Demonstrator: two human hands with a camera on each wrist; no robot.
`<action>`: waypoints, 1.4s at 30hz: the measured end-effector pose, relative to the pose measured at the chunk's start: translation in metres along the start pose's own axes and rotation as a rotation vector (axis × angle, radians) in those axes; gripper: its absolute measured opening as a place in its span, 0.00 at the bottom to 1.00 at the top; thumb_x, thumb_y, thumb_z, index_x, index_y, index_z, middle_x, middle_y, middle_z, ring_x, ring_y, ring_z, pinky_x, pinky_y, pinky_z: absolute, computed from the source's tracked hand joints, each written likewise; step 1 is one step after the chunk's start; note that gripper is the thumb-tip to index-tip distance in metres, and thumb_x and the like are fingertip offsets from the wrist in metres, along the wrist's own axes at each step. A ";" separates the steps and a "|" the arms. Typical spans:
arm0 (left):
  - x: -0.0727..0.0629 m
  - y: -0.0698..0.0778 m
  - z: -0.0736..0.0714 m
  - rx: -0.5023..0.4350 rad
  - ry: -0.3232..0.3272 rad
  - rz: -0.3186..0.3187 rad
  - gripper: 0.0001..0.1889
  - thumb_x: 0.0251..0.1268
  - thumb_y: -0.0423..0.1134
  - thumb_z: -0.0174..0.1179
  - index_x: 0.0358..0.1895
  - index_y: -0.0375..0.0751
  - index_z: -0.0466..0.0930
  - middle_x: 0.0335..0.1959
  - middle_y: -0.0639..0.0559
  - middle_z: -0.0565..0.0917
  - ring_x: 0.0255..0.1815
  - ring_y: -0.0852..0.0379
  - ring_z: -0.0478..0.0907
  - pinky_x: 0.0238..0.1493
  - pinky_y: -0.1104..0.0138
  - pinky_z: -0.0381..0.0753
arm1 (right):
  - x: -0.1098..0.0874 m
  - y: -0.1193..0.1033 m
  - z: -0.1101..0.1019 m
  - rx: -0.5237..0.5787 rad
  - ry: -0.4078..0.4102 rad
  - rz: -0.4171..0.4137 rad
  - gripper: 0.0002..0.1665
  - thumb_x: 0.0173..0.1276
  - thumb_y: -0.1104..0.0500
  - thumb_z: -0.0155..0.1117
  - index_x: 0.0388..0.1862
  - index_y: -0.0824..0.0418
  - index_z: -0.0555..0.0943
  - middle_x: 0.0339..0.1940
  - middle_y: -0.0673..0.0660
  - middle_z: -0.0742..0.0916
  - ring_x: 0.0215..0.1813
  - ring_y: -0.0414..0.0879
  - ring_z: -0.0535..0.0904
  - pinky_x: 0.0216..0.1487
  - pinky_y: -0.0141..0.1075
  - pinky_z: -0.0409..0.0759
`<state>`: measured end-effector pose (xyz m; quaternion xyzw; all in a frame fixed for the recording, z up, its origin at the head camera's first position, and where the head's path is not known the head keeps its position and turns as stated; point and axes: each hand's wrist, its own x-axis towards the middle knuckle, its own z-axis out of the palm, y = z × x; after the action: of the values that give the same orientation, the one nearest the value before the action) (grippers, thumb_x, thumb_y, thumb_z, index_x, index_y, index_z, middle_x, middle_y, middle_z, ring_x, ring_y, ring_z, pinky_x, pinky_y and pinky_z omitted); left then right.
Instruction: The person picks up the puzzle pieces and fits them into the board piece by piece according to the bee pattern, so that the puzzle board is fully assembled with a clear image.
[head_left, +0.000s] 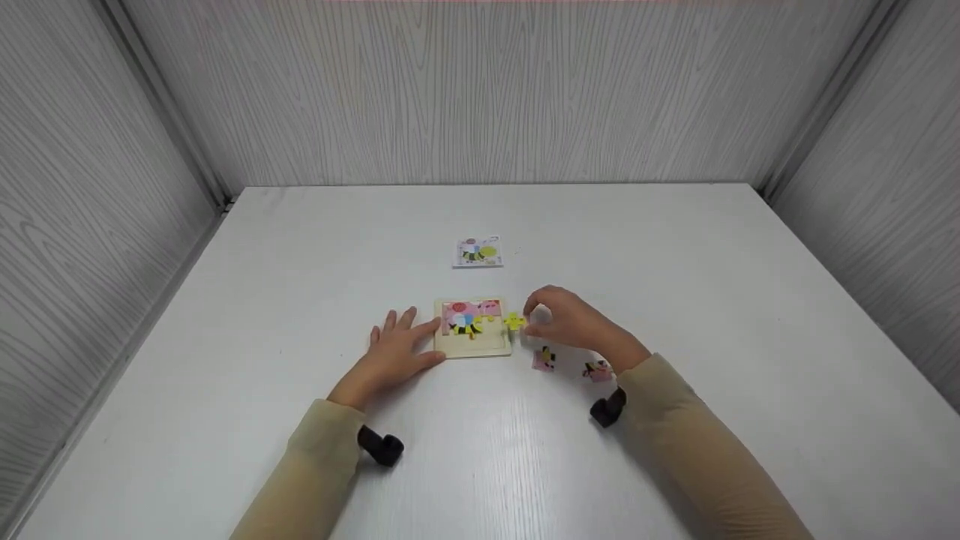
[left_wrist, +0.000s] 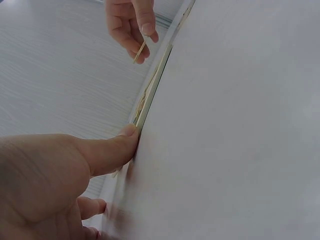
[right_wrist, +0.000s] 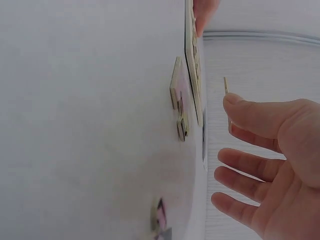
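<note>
Between the right-hand fingers (right_wrist: 252,117) sits a yellow piece (head_left: 514,322).

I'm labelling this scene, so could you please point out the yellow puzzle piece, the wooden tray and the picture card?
Yellow puzzle piece (head_left: 514,322), head view, its middle.
Wooden tray (head_left: 484,343), head view, its bare floor.
Picture card (head_left: 478,253), head view, printed face.

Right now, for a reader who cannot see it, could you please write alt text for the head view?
A person's right hand pinches a yellow puzzle piece beside a partly filled puzzle board, which the left hand touches. Two loose pieces lie nearby; a bee picture lies farther away.
</note>
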<state>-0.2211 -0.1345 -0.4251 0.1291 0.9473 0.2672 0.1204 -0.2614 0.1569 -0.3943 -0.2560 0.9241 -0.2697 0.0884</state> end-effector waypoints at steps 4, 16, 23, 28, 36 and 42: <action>0.000 0.001 0.000 0.001 -0.005 0.001 0.33 0.64 0.54 0.55 0.71 0.50 0.59 0.74 0.37 0.45 0.72 0.36 0.30 0.66 0.43 0.29 | 0.007 -0.004 0.004 -0.010 -0.019 0.065 0.14 0.61 0.55 0.67 0.44 0.58 0.78 0.52 0.55 0.78 0.58 0.50 0.70 0.59 0.44 0.68; -0.002 0.002 -0.002 0.014 -0.001 -0.001 0.33 0.65 0.54 0.54 0.71 0.50 0.59 0.74 0.37 0.44 0.72 0.36 0.30 0.66 0.43 0.29 | 0.024 -0.016 0.011 -0.097 -0.060 0.108 0.16 0.62 0.54 0.65 0.46 0.58 0.78 0.54 0.54 0.78 0.56 0.47 0.70 0.58 0.41 0.69; -0.002 0.003 -0.002 0.024 0.012 0.010 0.32 0.64 0.52 0.55 0.70 0.47 0.60 0.73 0.34 0.46 0.72 0.34 0.32 0.65 0.41 0.32 | 0.032 -0.020 0.017 -0.097 -0.078 0.122 0.16 0.61 0.53 0.67 0.44 0.59 0.78 0.49 0.53 0.78 0.49 0.47 0.71 0.53 0.40 0.71; -0.003 0.003 -0.002 0.026 0.011 0.015 0.32 0.65 0.53 0.55 0.70 0.48 0.60 0.73 0.34 0.46 0.72 0.34 0.33 0.65 0.41 0.32 | 0.035 -0.019 0.019 -0.067 -0.079 0.134 0.15 0.60 0.53 0.67 0.44 0.58 0.78 0.46 0.51 0.78 0.48 0.46 0.71 0.53 0.39 0.72; -0.001 0.001 -0.001 0.025 0.019 0.018 0.32 0.64 0.53 0.55 0.70 0.48 0.60 0.73 0.35 0.46 0.72 0.34 0.32 0.65 0.40 0.32 | 0.038 -0.022 0.021 -0.139 -0.102 0.123 0.13 0.61 0.53 0.66 0.43 0.55 0.78 0.44 0.50 0.77 0.47 0.46 0.69 0.51 0.38 0.70; -0.001 0.001 0.000 0.020 0.016 0.010 0.33 0.64 0.53 0.55 0.70 0.49 0.60 0.73 0.36 0.45 0.72 0.35 0.31 0.66 0.42 0.31 | 0.039 -0.025 0.021 -0.164 -0.113 0.120 0.13 0.62 0.52 0.65 0.43 0.55 0.79 0.46 0.51 0.77 0.48 0.47 0.68 0.52 0.39 0.70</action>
<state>-0.2202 -0.1337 -0.4240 0.1328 0.9502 0.2595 0.1105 -0.2777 0.1086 -0.3989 -0.2212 0.9503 -0.1727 0.1352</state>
